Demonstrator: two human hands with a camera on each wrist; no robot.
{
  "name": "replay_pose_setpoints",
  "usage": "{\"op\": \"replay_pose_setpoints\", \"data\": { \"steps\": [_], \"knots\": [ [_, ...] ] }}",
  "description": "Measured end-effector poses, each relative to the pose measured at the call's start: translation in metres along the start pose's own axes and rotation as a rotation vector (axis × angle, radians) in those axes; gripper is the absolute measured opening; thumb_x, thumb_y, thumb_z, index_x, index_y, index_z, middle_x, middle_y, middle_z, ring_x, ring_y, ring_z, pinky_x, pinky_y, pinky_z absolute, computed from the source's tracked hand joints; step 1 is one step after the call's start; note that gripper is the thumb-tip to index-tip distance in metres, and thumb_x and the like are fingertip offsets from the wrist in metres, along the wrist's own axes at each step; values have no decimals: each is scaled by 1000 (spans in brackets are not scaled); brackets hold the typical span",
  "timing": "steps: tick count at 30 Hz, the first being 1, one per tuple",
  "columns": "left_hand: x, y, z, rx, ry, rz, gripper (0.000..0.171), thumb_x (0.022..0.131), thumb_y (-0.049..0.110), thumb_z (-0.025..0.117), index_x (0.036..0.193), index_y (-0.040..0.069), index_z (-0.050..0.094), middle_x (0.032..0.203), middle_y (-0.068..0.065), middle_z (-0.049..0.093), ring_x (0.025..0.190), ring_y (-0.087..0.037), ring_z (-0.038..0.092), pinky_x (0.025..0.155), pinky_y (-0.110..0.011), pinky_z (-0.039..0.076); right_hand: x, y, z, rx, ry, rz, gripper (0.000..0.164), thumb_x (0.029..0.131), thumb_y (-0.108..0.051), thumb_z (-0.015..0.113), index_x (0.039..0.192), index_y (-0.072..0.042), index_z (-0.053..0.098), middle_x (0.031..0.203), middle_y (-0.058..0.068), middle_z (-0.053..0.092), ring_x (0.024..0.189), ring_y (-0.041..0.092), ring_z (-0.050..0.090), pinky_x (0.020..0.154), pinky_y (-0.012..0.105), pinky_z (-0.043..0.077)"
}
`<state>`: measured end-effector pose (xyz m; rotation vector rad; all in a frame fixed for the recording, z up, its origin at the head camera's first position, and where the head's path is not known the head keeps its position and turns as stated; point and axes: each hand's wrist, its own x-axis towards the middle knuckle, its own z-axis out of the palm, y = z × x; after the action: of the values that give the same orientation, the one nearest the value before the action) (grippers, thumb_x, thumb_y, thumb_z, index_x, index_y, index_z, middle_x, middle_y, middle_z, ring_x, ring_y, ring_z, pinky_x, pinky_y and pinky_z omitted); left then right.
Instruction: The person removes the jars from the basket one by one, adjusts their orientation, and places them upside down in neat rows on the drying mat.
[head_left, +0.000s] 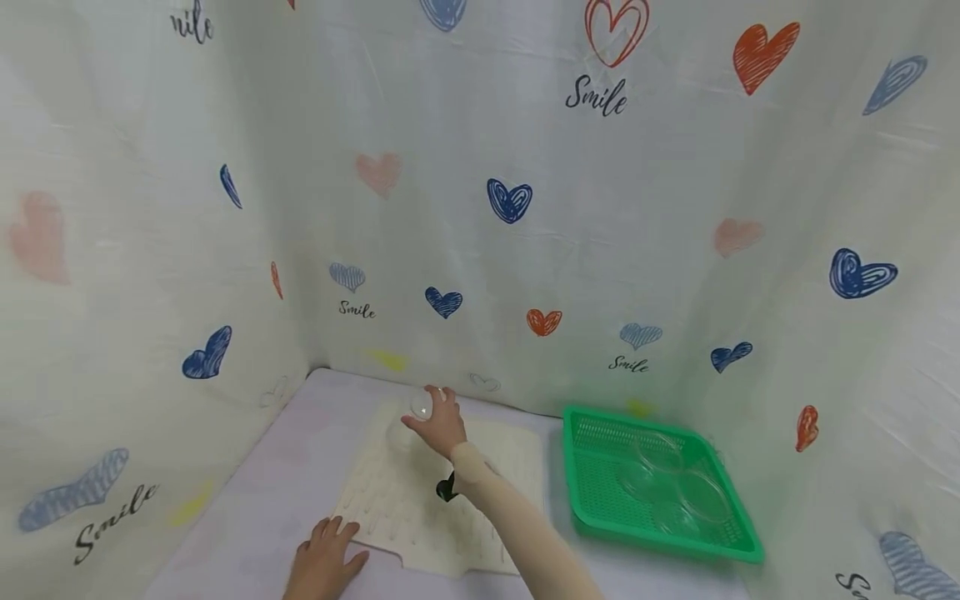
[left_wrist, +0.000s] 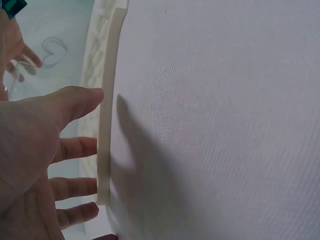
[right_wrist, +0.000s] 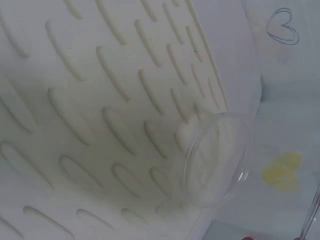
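Observation:
My right hand (head_left: 441,425) reaches over the far left part of a cream slotted rack mat (head_left: 420,500) and pinches a clear round dish (head_left: 422,406) between thumb and fingers. In the right wrist view only the rim of that held dish (right_wrist: 310,215) shows at the right edge, above fingertips. Another clear round dish (right_wrist: 217,160) stands tilted on the mat near its far edge. My left hand (head_left: 322,557) lies at the mat's near left corner. In the left wrist view, its extended fingers (left_wrist: 75,147) and thumb lie along the mat's pale edge (left_wrist: 105,130).
A green perforated basket (head_left: 667,542) sits on the table right of the mat, with several clear round dishes (head_left: 705,496) in it. The table has a pale cloth (head_left: 277,492). A white curtain (head_left: 450,242) printed with hearts surrounds the table's back and sides.

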<state>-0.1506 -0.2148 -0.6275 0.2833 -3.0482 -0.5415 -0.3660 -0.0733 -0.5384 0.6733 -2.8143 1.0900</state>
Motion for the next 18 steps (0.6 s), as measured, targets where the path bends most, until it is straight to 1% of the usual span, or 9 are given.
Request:
{"op": "replay_pose_setpoints", "data": {
  "steps": [4, 6, 11, 13, 15, 18],
  "knots": [
    [0, -2, 0, -1, 1, -12, 44, 81, 40, 73, 114, 12, 65, 122, -18, 58, 118, -44, 49, 84, -67, 45, 7, -4, 13, -56, -17, -24, 75, 84, -56, 66, 144, -20, 40, 149, 19, 31, 124, 40, 48, 84, 49, 53],
    [-1, -2, -1, -7, -6, -22, 43, 82, 40, 72, 113, 13, 65, 122, -17, 58, 118, -43, 49, 85, -66, 44, 8, -4, 18, -53, -34, -34, 74, 86, -55, 66, 145, -19, 40, 150, 20, 29, 126, 41, 46, 84, 49, 53],
    [1, 1, -5, -24, -17, -20, 42, 83, 40, 72, 113, 12, 65, 120, -16, 58, 118, -43, 49, 85, -66, 44, 10, -1, 18, -43, -107, -33, 71, 90, -50, 63, 148, -19, 37, 157, 22, 16, 135, 47, 35, 91, 53, 51],
    [2, 1, -5, -31, -15, -15, 41, 83, 39, 72, 112, 12, 65, 119, -15, 59, 117, -42, 49, 83, -66, 44, 10, 0, 18, -57, -134, -28, 71, 91, -48, 62, 150, -19, 36, 158, 23, 12, 137, 49, 32, 93, 54, 50],
    [2, 1, -5, -37, -10, -13, 40, 83, 39, 72, 111, 12, 65, 118, -14, 59, 116, -41, 50, 82, -66, 45, 9, 1, 17, -77, -157, -23, 70, 92, -49, 61, 150, -21, 34, 159, 22, 9, 138, 49, 30, 94, 53, 50],
    [3, 0, -6, -46, -8, -14, 39, 82, 40, 72, 110, 13, 65, 116, -15, 59, 114, -42, 50, 81, -66, 45, 9, 1, 17, -83, -166, -26, 70, 92, -48, 60, 151, -21, 33, 159, 22, 8, 138, 50, 30, 92, 53, 51]
  ]
}}
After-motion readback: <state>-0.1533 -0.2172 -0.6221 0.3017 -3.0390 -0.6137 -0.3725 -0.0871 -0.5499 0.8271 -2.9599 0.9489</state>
